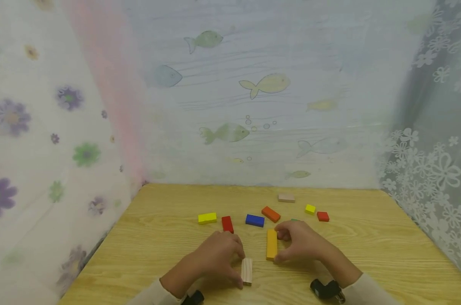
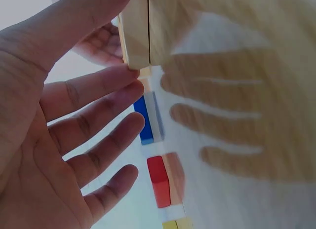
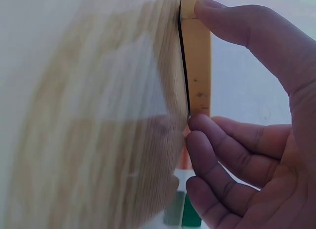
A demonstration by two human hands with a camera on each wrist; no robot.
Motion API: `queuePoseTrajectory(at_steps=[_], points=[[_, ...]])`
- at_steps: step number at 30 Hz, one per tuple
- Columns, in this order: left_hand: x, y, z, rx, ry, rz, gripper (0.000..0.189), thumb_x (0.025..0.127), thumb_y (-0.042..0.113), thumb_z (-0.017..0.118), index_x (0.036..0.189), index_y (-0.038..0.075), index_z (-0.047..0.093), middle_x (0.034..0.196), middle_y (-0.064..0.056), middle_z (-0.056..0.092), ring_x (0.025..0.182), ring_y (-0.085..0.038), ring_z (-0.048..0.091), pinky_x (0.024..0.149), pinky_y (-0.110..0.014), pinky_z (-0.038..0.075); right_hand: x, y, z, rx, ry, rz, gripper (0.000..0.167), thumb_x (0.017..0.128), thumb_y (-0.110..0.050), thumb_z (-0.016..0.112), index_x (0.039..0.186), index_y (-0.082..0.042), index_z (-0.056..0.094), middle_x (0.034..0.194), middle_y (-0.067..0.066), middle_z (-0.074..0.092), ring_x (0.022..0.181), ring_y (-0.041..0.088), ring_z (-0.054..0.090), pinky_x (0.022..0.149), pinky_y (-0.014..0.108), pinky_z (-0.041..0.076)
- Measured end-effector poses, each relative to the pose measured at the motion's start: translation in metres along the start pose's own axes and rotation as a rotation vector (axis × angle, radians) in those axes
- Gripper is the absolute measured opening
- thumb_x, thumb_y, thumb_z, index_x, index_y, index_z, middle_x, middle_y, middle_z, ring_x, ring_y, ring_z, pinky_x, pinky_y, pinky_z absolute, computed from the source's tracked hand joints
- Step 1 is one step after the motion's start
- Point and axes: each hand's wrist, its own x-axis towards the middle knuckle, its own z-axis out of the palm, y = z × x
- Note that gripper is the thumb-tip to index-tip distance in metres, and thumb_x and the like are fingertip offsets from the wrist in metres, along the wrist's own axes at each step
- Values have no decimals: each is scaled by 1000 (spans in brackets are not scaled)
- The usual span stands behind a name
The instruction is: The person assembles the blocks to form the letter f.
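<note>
My left hand [image 1: 219, 256] pinches a plain wooden block [image 1: 247, 271] by its two ends, thumb at the near end and index finger at the far end. Its other fingers spread apart in the left wrist view, beside the blue block [image 2: 144, 119] and red block [image 2: 158, 181]. Across from it, my right hand [image 1: 304, 243] holds a yellow-orange block [image 1: 271, 245] endwise between thumb and fingertips. That block lies lengthwise away from me on the table, as the right wrist view [image 3: 199, 66] also shows.
Beyond the hands on the wooden table [image 1: 158, 245] lie a yellow block [image 1: 207, 218], an orange block [image 1: 270, 214], a pale wooden block [image 1: 286, 198], a small yellow block [image 1: 310, 209] and a small red block [image 1: 323, 216]. A green block [image 3: 191, 213] is partly hidden behind my right hand. Patterned curtains surround the table.
</note>
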Motion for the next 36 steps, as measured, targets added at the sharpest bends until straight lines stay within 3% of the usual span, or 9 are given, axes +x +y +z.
queuePoseTrajectory(at_steps=[14, 25, 36], points=[[3, 18, 1, -29, -8, -65, 48, 65, 66, 90, 100, 34, 81, 102, 21, 65, 97, 0, 57, 86, -33, 48, 10, -12, 12, 19, -5, -16, 84, 67, -44, 97, 131, 1, 65, 112, 1, 74, 103, 15, 69, 91, 38, 58], [1, 28, 3, -28, 11, -50, 52, 64, 65, 91, 105, 35, 82, 103, 21, 67, 93, 0, 57, 80, -29, 47, 11, -16, 14, 50, -29, -5, 82, 69, -40, 96, 134, 0, 64, 114, 2, 74, 106, 18, 70, 94, 41, 58], [0, 38, 7, -31, -14, -125, 52, 65, 66, 89, 107, 37, 82, 105, 22, 66, 97, -1, 59, 80, -31, 47, 10, -19, 18, 54, -51, 0, 80, 71, -40, 96, 134, -2, 65, 112, 1, 74, 105, 18, 70, 93, 40, 58]])
